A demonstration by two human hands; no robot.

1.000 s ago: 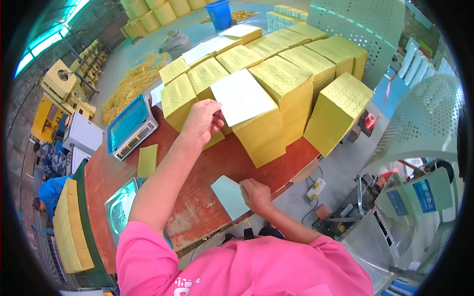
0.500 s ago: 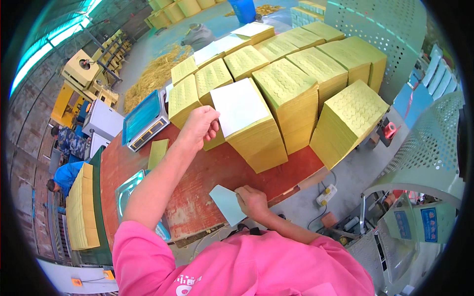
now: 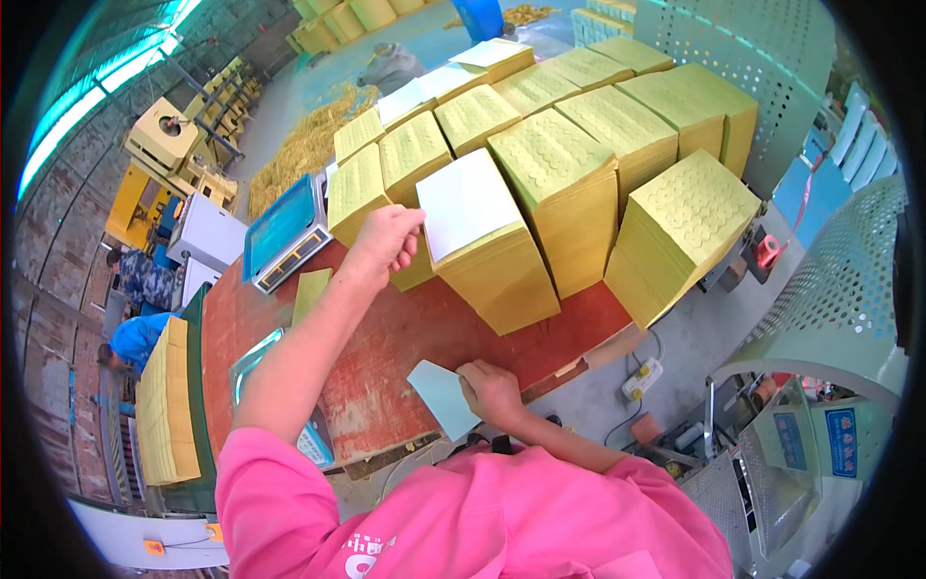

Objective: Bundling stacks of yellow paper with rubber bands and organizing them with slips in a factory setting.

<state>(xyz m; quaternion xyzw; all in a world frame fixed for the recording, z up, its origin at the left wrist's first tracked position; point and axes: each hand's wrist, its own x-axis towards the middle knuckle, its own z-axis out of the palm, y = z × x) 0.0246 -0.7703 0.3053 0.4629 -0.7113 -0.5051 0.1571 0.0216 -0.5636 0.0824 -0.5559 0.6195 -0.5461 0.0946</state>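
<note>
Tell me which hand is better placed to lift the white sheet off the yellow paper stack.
Left, probably. The left hand already touches the edge of the white sheet on the yellow paper stack. The right hand is low at the table edge, holding a pale green card.

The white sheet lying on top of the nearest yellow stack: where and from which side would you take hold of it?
Probably at its near left edge, from the left, where the left hand already touches it. The white sheet lies flat on the tilted yellow stack, so only an edge offers a pinch. The right hand holds a pale card.
</note>
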